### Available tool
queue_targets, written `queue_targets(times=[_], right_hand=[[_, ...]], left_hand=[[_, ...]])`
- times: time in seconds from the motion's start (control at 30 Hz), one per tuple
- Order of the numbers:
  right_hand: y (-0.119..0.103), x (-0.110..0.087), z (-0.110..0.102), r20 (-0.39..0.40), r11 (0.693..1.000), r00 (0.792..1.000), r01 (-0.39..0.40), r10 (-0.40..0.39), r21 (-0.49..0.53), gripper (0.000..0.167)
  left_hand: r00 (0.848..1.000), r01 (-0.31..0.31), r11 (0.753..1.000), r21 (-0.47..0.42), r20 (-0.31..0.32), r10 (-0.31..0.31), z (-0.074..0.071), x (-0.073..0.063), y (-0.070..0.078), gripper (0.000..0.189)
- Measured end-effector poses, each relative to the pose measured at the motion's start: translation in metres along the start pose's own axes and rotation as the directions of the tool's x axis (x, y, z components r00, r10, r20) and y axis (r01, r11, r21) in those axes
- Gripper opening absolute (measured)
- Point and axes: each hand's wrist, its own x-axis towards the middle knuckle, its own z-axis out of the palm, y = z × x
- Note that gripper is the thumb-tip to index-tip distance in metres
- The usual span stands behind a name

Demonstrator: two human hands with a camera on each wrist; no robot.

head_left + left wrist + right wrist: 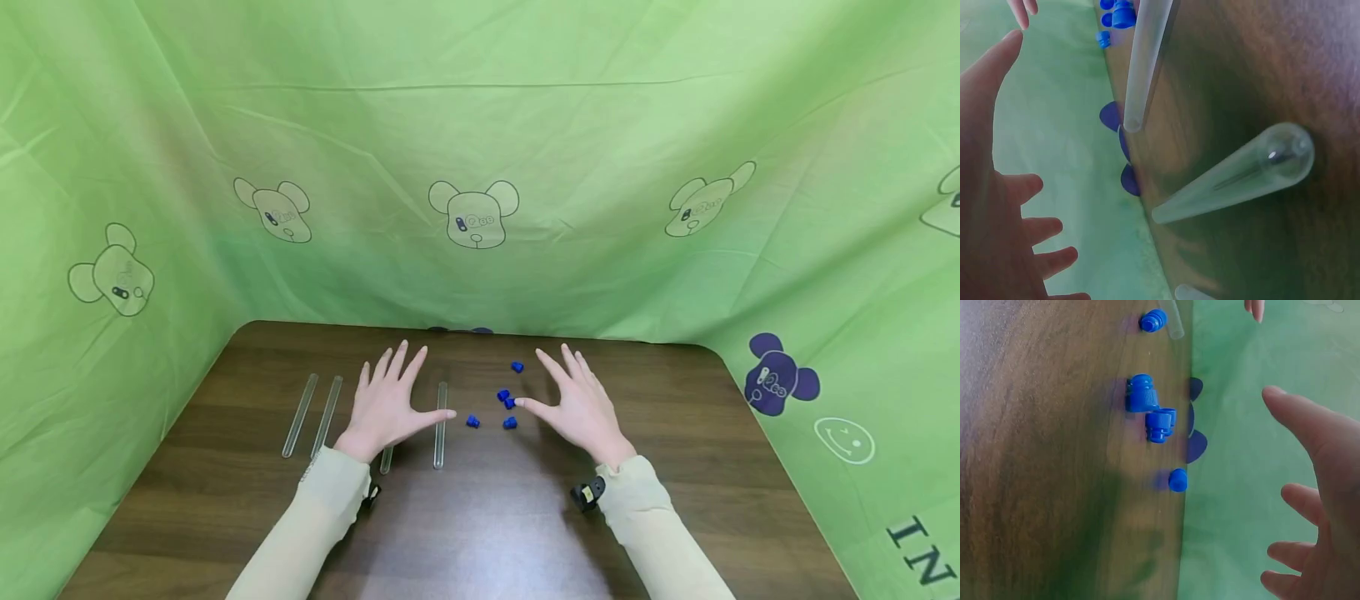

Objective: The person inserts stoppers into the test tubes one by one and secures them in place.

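Observation:
My left hand (382, 410) hovers over the table with its fingers spread and nothing held. Beneath and beside it lie several clear test tubes (300, 417), their rounded ends toward me. One test tube (386, 461) is partly hidden by the left hand, and another test tube (439, 446) lies under the thumb's line. Opposite, my right hand (581, 412) is also spread above the table, holding nothing. Between the hands are several small blue stoppers (510, 423); the right wrist view shows two ribbed blue stoppers (1159, 424) close together near the middle of the group.
The brown wooden table (480, 517) has rounded far corners. Green cloth (480, 283) printed with bear heads hangs behind it and along both sides. A small black device (588, 494) is strapped at the right wrist, by the pale sleeve (637, 496).

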Motion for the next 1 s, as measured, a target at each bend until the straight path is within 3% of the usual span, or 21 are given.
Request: queue_targets(times=[0.2,0.63,0.87,1.0], right_hand=[[-0.001,-0.002,0.003,-0.002,1.000,1.000,0.019,-0.019,-0.006,0.087],[-0.008,-0.010,0.013,-0.023,0.998,0.998,0.065,-0.065,0.012,0.069],[-0.013,-0.015,0.022,0.035,0.996,0.996,0.086,-0.086,0.015,0.058],[-0.016,-0.017,0.026,0.028,0.994,0.994,0.103,-0.104,0.027,0.051]], left_hand=[[1.000,-0.022,1.000,-0.017,-0.004,0.022,0.006,-0.005,0.004,0.115],[0.998,-0.044,0.999,-0.025,0.050,0.045,0.015,-0.018,0.017,0.114],[0.996,-0.037,0.994,-0.100,0.078,0.045,0.019,-0.028,0.024,0.099],[0.996,-0.031,0.991,-0.129,0.081,0.042,0.021,-0.032,0.028,0.090]])
